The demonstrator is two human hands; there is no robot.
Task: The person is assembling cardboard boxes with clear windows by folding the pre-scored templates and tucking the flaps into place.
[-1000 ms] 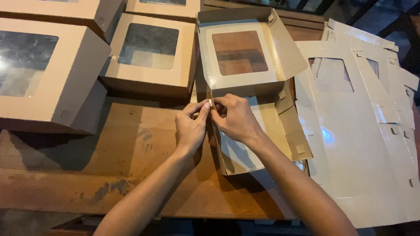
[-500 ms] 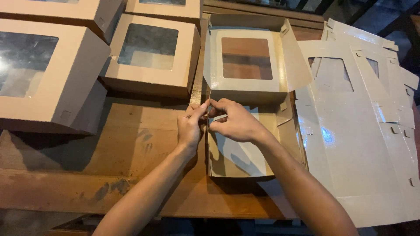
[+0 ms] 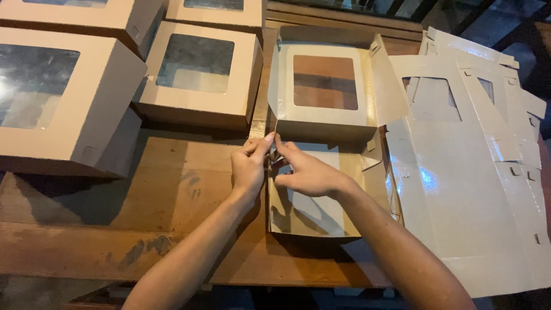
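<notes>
A half-folded brown cardboard box [image 3: 321, 215] lies on the wooden table [image 3: 143, 218], its windowed lid [image 3: 324, 83] standing open at the back. My left hand [image 3: 250, 166] pinches the box's left wall near the back corner from outside. My right hand [image 3: 304, 172] reaches inside the box and presses on the same corner, fingertips meeting the left hand's. The small flap between the fingers is mostly hidden.
Three finished windowed boxes stand at the left and back: a large one [image 3: 57, 103], one beside it [image 3: 201, 74], another at the top [image 3: 97, 14]. A stack of flat, glossy unfolded box blanks [image 3: 470, 172] lies at the right, reaching the table's front edge.
The lid has swung back and now stands more upright and square. Both hands have stayed at the left back corner, the right hand reaching further inside the box.
</notes>
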